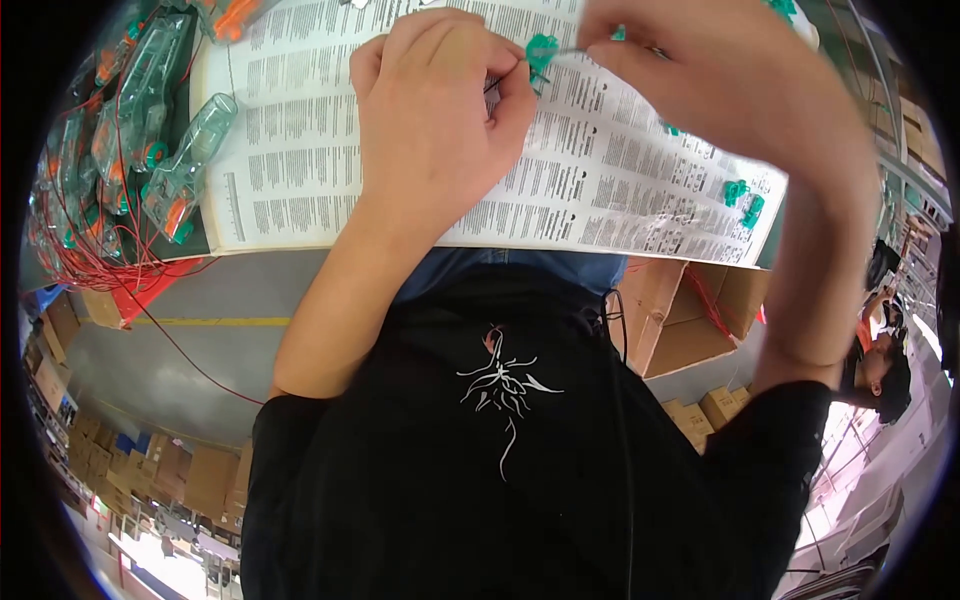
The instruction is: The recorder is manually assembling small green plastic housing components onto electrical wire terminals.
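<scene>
My left hand [440, 110] is closed over the printed sheet, its thumb and forefinger pinching a small green plastic part [541, 54]. A short dark wire or pin shows beside those fingertips. To the right, my right hand [690, 75] is closed and slightly blurred. From its fingertips a thin grey rod-like tool [570, 50] points left and meets the green part; the tool's other end is hidden in the hand. More small green parts [736, 192] lie on the right of the sheet [300, 205], near my right forearm.
Clear green-tinted plastic housings [205, 130] with orange pieces are heaped at the left, tangled with red wires [110, 275]. Below the table edge on the right stands an open cardboard box [690, 325]. Another person [880, 375] is at the far right. Stacked cartons [190, 475] stand lower left.
</scene>
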`<state>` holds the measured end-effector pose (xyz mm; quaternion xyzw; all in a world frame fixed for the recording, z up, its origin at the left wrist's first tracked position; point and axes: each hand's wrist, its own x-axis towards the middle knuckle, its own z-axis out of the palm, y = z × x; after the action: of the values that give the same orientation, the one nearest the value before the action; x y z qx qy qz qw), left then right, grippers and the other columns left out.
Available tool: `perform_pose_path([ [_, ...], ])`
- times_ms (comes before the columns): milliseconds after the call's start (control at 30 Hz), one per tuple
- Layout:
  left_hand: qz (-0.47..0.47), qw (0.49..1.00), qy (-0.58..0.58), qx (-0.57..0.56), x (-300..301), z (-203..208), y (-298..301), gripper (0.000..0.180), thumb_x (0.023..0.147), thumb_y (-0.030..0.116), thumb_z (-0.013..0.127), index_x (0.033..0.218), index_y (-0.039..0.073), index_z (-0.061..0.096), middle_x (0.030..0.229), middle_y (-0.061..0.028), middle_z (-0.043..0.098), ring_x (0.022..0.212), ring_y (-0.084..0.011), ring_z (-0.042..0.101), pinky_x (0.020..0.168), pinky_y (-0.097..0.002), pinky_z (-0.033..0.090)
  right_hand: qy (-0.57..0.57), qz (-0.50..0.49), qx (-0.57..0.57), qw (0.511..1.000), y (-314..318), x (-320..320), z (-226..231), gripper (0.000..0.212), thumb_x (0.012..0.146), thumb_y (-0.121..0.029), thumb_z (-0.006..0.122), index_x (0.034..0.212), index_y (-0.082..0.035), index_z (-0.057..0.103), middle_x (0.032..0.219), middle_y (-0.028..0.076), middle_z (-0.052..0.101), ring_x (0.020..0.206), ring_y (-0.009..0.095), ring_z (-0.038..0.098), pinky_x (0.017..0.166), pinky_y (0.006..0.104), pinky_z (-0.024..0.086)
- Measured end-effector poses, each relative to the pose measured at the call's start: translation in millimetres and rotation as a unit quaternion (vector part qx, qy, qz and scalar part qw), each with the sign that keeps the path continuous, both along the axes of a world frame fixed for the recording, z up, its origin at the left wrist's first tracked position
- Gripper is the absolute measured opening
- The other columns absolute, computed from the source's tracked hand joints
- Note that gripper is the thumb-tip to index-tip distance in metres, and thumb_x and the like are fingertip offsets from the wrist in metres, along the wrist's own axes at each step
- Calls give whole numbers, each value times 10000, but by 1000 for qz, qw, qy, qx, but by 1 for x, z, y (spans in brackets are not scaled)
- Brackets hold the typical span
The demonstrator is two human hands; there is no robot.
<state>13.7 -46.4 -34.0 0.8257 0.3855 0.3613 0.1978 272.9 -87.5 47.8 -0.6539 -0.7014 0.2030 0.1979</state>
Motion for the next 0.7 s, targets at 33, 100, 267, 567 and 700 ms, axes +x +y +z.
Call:
perform_pose_path([
  [33,3,1000,1,2,0,-1,1,125,789,120,779,866,122,681,899,52,728,1040,-213,646,961,-384,364,14,-4,4,1000,0,-39,0,202,833,-52,783,1032,-54,748,856,45,716,657,211,647,607,361,501],
  [100,9,1000,16,3,-3,5,-2,102,815,106,763,891,116,695,900,37,726,1035,-221,644,956,-389,384,36,-11,12,999,-4,-68,3,204,829,-53,788,1029,-54,749,860,42,715,656,208,646,608,359,502],
  [267,-21,999,40,-4,-9,18,2,110,863,56,724,964,100,722,961,-11,726,1045,-236,637,917,-389,445,117,-96,144,978,-34,-106,-60,195,780,-108,837,960,-91,763,904,12,702,674,227,668,585,335,544],
  [567,-126,976,88,-152,-35,40,24,128,884,16,716,1006,55,719,998,-64,701,812,-190,646,677,-291,499,83,-100,191,973,-37,-110,-69,181,767,-107,842,935,-128,777,930,-23,700,685,151,679,549,280,526],
  [700,-187,941,68,-274,-29,46,40,63,930,32,698,986,9,713,887,-29,676,733,-92,600,626,-232,462,98,-97,190,972,-37,-112,-67,229,765,-28,841,979,-80,779,952,26,704,702,155,679,577,273,535],
])
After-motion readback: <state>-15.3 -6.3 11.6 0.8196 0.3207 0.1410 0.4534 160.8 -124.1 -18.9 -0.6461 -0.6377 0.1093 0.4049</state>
